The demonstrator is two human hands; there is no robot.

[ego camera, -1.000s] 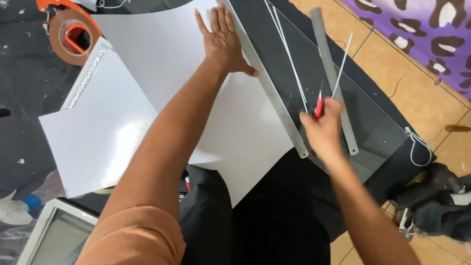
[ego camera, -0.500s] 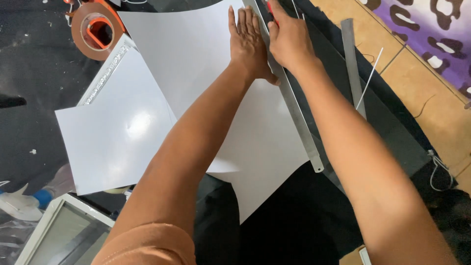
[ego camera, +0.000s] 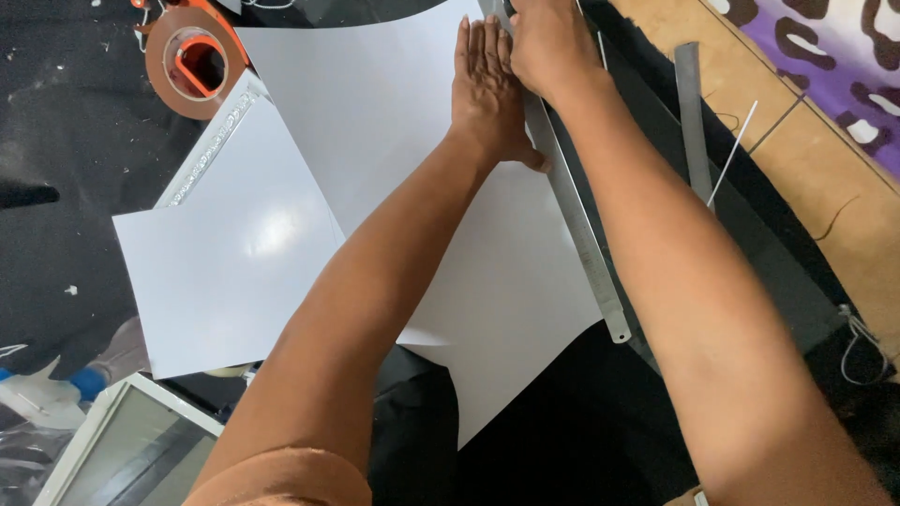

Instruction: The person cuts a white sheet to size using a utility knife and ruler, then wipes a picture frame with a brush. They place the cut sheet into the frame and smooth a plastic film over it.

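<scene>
Both hands now sit together at the far end of the metal ruler (ego camera: 577, 225), where a second ago the right hand (ego camera: 548, 42) was well down its length, near the lower end, holding a red-handled tool. That hand has travelled up the straightedge and closes over its top; the tool is not visible now, and I cannot tell whether the grip is around it or simply pressing down. The left hand (ego camera: 486, 89) lies flat with fingers together, palm on the large white sheet (ego camera: 394, 122), its edge touching the ruler just beside the right hand. It has barely shifted, so the sheet and ruler stay pinned while the right hand has changed position.

Outward from the grip, the ruler runs toward the person along the sheet's right edge, and its rounded end pokes just past the sheet's corner. Beyond that edge lies dark mat, then a second metal ruler (ego camera: 692, 122) and a thin white rod (ego camera: 733, 150), both apart from the hands, leaving a narrow free strip for travel down the straightedge. On the opposite side, a smaller white sheet (ego camera: 225, 272) overlaps the large one, and a roll of brown tape (ego camera: 192, 61) in an orange dispenser sits well apart. Near the person, the big sheet's corner overhangs dark cloth.
</scene>
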